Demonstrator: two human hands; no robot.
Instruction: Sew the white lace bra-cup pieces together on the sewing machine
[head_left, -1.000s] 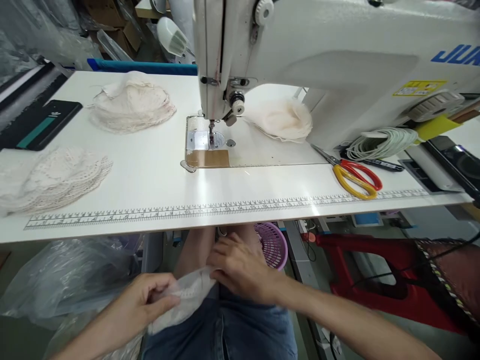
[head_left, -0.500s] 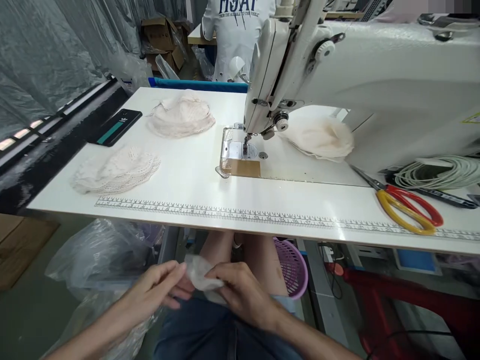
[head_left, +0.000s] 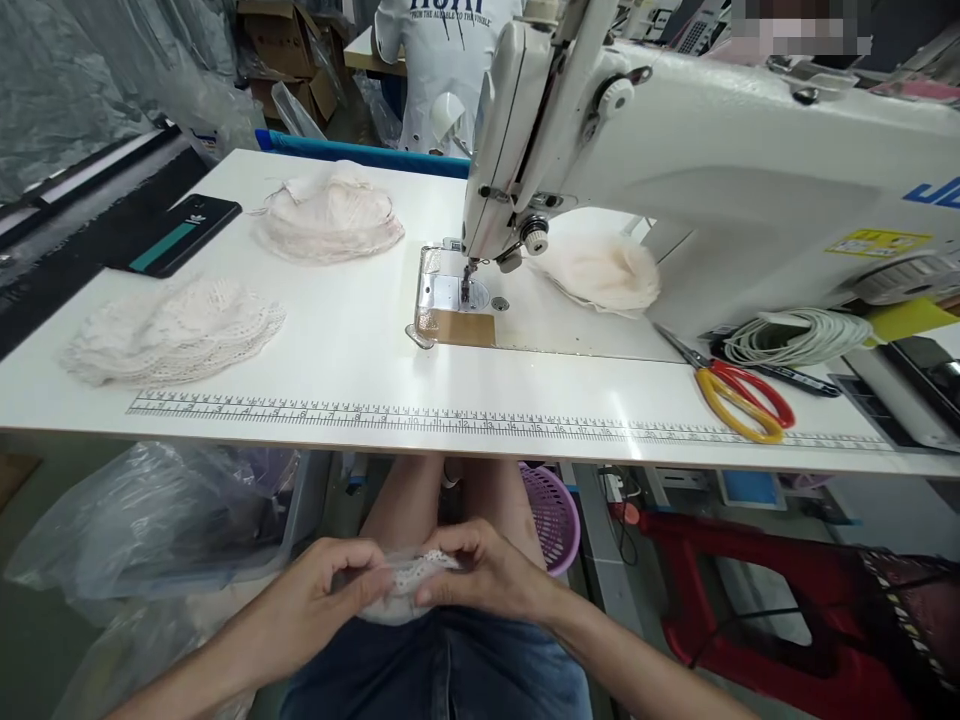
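Observation:
Over my lap, below the table's front edge, a small piece of white lace fabric (head_left: pixel 409 585) is stretched between my two hands. My left hand (head_left: pixel 341 585) pinches its left side between thumb and fingers. On the other side my right hand (head_left: pixel 480 575) grips it the same way, with the lace edging showing between. On the table lie a white lace piece (head_left: pixel 180 330) at the left and a pale pink gathered fabric piece (head_left: pixel 330 215) behind it. A cream fabric piece (head_left: pixel 604 270) rests under the arm of the sewing machine (head_left: pixel 570 140).
Yellow-and-red scissors (head_left: pixel 739 400) lie by a coil of pale cord (head_left: pixel 799 337) on the right. A black phone (head_left: pixel 184 235) is at the left. A printed ruler (head_left: pixel 450 417) runs along the table's front. Below are a purple basket (head_left: pixel 553 515) and plastic bags (head_left: pixel 150 520). Another person (head_left: pixel 442 80) sits beyond.
My left hand has taken hold of the fabric's left side, and the lace edging now shows between both hands. The view has turned slightly right.

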